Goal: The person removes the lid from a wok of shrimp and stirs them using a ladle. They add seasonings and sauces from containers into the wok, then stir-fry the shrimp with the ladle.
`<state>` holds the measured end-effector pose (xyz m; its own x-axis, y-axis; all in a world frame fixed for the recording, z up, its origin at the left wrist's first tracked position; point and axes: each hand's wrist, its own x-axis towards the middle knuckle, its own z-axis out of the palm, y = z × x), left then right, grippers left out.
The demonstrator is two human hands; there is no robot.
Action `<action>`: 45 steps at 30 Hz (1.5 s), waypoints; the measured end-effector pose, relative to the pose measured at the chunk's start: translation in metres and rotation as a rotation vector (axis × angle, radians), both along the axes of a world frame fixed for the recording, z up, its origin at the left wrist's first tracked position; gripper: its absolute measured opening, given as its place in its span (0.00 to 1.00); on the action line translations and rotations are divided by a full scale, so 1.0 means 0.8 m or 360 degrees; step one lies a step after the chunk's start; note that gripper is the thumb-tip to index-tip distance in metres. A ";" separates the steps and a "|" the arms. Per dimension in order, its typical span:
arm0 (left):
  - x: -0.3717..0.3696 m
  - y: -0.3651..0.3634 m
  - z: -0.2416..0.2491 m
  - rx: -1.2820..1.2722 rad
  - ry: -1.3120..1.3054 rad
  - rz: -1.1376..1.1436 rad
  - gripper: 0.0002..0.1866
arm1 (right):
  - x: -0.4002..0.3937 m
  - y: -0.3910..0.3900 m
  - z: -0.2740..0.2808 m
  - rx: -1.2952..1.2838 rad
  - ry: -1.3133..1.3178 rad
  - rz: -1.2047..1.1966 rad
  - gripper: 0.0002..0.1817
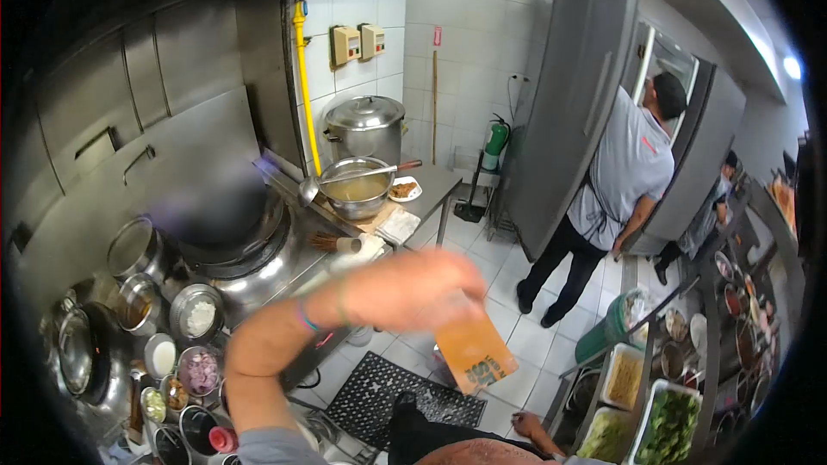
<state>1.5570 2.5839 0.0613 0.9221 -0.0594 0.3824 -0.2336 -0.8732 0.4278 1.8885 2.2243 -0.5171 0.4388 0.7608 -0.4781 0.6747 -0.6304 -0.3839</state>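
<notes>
My left hand (431,288), slightly blurred, is raised in the middle of the view. Its fingers close on the top of an orange packet (476,349) with dark lettering, which hangs over the tiled floor. My right hand (529,424) is low down, near the food trays at the right. It looks small and its fingers are loosely bent, but I cannot make out whether it holds anything. To the left of my raised arm, a dark wok (224,215) sits on the stove with a bluish haze over it.
Bowls, including one of chopped onion (201,372), crowd the lower left. A steel basin (355,194) with a ladle across it and a big lidded pot (366,125) stand behind. A person (622,172) is at an open fridge. A black mat (392,400) covers some floor.
</notes>
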 end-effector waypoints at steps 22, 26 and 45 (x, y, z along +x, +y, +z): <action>-0.102 -0.264 -0.097 -0.0642 -0.0547 -0.0103 0.10 | 0.078 0.203 -0.155 -0.0387 0.0723 0.0240 0.16; -0.107 -0.425 -0.048 -0.0169 -0.1212 0.0918 0.09 | 0.082 0.245 -0.176 -0.0548 0.0820 0.0270 0.14; -0.137 -0.823 0.002 0.0454 -0.0571 0.2763 0.13 | -0.281 0.161 -0.198 -0.0530 0.0435 0.2618 0.13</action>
<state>1.4473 1.9258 0.0629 -0.1217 0.6940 0.7096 0.8988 -0.2263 0.3754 1.6636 2.3531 -0.6757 -0.7684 0.1526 -0.6215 0.5902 0.5445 -0.5960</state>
